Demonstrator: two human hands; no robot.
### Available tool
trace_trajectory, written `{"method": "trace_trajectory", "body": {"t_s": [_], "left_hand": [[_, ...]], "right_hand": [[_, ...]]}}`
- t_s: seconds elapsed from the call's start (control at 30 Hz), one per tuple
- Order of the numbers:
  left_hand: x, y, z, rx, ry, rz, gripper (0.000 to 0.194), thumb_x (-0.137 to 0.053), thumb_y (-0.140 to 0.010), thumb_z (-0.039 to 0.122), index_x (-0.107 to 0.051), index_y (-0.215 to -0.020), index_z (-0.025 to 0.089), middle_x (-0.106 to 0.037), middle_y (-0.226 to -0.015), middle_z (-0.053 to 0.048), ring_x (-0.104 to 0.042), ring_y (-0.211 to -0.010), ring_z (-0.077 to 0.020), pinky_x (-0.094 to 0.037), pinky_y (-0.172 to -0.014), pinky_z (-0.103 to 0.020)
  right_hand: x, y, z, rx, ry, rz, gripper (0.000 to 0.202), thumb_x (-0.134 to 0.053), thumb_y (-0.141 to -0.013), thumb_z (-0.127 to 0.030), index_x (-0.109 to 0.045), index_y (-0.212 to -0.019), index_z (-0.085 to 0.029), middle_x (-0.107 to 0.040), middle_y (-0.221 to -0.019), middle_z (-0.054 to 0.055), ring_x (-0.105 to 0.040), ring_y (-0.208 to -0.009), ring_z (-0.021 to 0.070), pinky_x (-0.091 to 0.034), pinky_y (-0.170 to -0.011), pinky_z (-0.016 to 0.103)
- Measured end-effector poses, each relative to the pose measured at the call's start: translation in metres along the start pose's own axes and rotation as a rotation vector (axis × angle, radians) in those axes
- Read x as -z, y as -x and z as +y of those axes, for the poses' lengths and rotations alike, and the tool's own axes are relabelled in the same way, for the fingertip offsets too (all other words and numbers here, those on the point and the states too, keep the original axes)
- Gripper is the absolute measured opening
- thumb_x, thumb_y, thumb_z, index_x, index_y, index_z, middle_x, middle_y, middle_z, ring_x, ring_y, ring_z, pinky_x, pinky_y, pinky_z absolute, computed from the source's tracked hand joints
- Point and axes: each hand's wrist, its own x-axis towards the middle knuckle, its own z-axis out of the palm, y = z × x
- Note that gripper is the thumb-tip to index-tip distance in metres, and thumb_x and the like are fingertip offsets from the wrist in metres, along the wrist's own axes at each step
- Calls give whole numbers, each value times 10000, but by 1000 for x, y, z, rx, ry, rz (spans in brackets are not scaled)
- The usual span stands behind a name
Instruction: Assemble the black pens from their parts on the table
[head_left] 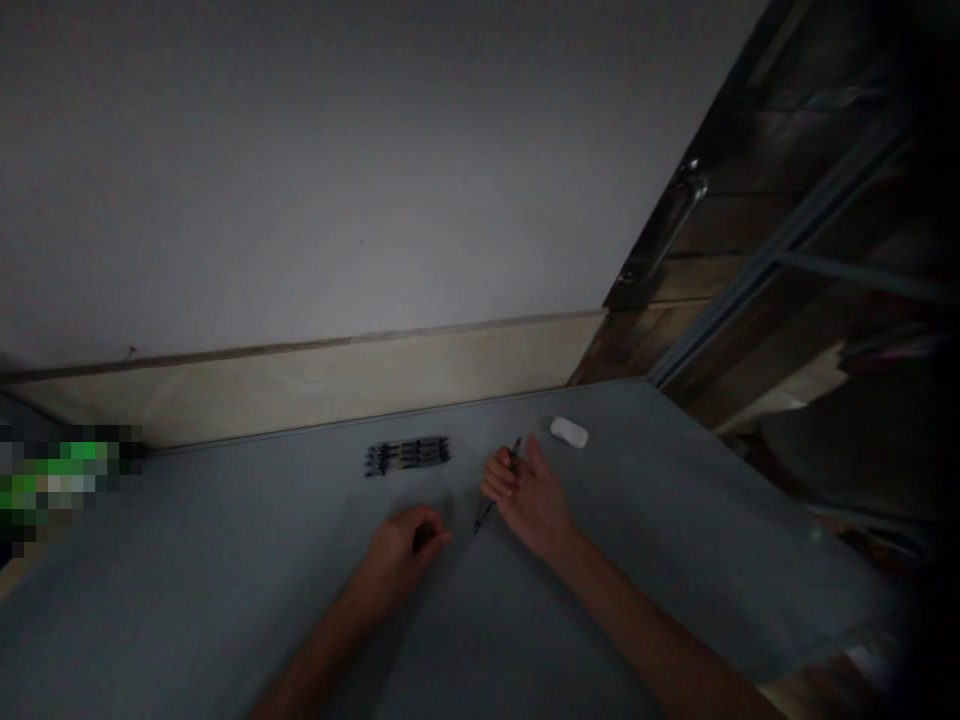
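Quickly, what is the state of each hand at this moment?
Left hand: curled, with no object visible in it; whether it is fully closed cannot be told.
Right hand: closed on a dark pen, holding it.

Slim dark pen (483,517), apparently aslant

Single head-worn view, from above grey table (225,560), facing forward and down, pale wall (360,200) ahead, left hand (397,550) and right hand (531,500) close, below centre.
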Motion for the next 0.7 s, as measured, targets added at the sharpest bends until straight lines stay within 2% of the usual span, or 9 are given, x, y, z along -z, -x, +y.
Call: {"method": "trace_trajectory", "body": {"t_s": [0.17, 0.27, 0.4, 0.7], "left_hand": [[2, 1, 3, 5, -59, 5, 197, -596, -1038, 407, -626, -905, 265, -724, -848, -6, -679, -815, -214, -522, -800, -334], [2, 2, 4, -7, -80, 14, 268, -507, -1092, 429, -635, -918, 270, -758, -877, -19, -713, -851, -231, -553, -848, -350], [2, 2, 7, -45, -58, 20, 412, -376, -1146, 460, -649, -899, 275, -781, -901, -47, -748, -874, -252, -587, -894, -384], [2, 3, 7, -13, -61, 44, 296, -484, -1106, 418, -740, -1058, 277, -807, -913, -30, -751, -819, -236, -574, -811, -348]], "right_hand": [[-3, 4, -3, -40, -93, -9, 613, -756, -1072, -472, -283, -721, -304, -351, -656, -64, -341, -568, 161, -500, -562, 281], [-2, 4, -3, -49, -125, -14, 642, -744, -1052, -430, -194, -743, -309, -313, -648, -70, -304, -561, 159, -498, -552, 282], [-1, 4, -3, -51, -151, -16, 657, -745, -1021, -347, -142, -763, -316, -264, -638, -78, -280, -554, 158, -487, -537, 282], [-8, 7, -4, -36, -117, 31, 654, -723, -1042, -357, -123, -784, -311, -265, -639, -74, -265, -568, 168, -485, -537, 279]]}}
